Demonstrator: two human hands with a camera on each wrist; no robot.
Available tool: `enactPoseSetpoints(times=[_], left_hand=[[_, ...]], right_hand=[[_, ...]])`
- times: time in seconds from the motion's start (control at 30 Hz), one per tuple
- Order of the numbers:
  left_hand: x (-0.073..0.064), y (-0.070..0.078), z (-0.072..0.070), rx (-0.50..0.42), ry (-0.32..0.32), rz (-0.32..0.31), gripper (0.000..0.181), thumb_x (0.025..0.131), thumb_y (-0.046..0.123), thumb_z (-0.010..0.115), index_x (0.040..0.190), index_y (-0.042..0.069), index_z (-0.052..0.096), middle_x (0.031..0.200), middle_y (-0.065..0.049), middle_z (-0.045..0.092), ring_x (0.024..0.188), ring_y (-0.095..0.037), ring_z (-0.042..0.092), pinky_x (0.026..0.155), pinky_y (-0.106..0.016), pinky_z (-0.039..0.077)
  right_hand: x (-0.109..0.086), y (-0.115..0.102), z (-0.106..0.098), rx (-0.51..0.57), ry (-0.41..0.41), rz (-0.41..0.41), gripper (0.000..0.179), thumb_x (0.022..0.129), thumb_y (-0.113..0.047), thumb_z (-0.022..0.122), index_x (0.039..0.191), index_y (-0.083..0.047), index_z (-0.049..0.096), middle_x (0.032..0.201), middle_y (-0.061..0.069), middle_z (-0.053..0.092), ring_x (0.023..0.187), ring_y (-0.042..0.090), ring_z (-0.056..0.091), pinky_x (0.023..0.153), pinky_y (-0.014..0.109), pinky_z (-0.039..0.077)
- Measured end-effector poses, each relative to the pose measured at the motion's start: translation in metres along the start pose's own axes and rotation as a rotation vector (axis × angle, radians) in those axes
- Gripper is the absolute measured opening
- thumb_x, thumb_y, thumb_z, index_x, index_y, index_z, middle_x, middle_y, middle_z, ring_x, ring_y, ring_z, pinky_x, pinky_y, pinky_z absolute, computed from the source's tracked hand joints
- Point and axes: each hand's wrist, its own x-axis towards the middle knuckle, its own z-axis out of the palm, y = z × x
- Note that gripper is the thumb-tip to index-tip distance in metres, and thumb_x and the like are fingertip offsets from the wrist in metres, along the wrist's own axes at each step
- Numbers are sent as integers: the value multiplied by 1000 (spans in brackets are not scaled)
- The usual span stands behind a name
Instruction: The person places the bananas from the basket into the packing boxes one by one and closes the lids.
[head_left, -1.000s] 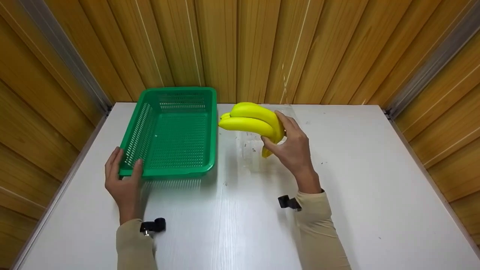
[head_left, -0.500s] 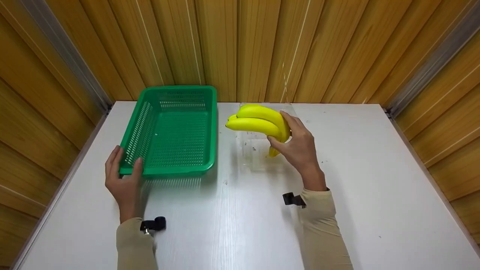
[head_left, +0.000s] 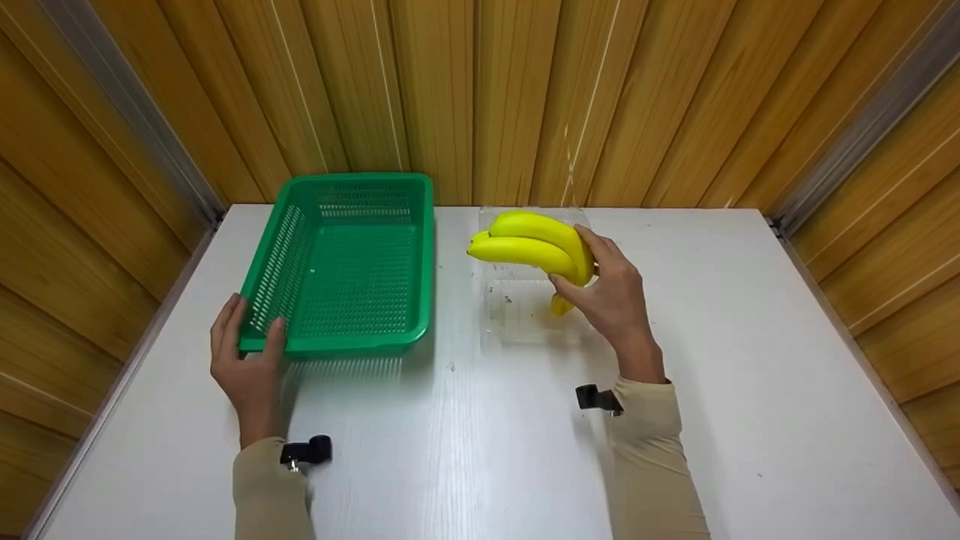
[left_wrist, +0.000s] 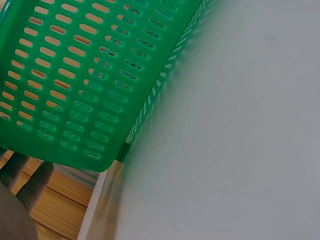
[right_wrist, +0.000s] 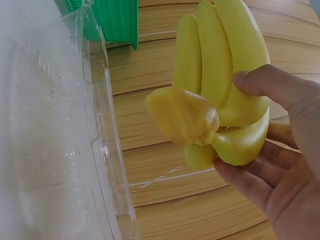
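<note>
A bunch of yellow bananas [head_left: 529, 251] is held in the air by my right hand [head_left: 611, 292], thumb on the near side and fingers behind. Its stem end hangs down near the palm, and the tips point left. In the right wrist view the thumb presses one banana [right_wrist: 243, 40] while the fingers support the bunch from the other side. My left hand [head_left: 246, 367] holds the near left corner of a green plastic basket [head_left: 337, 345], the corner between thumb and fingers. The left wrist view shows its slotted side wall [left_wrist: 75, 75] and part of the hand [left_wrist: 20, 195].
Under the bananas a clear plastic box [head_left: 517, 315] stands on the white table [head_left: 480, 450]; its upright edge [right_wrist: 100, 100] shows in the right wrist view. Wood-patterned panels [head_left: 510, 97] rise behind the table and along both sides, the basket standing close to the back one.
My right hand has moved to the right with the bananas, away from the basket, uncovering more of the clear box. The left hand and basket stay in place.
</note>
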Motion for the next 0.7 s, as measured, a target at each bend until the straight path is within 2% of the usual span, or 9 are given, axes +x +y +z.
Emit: enactPoseSetpoints(times=[0.7], left_hand=[[0,0,0,10,-1,-5,53,95,1,76,145,-6,61,155,-16,53,147,-23,45,120,-30,37]], right_hand=[[-1,13,-8,-50,-98,86,77,89,-15,88,155,-1,52,141,20,61,114,32,61,102,47,56]])
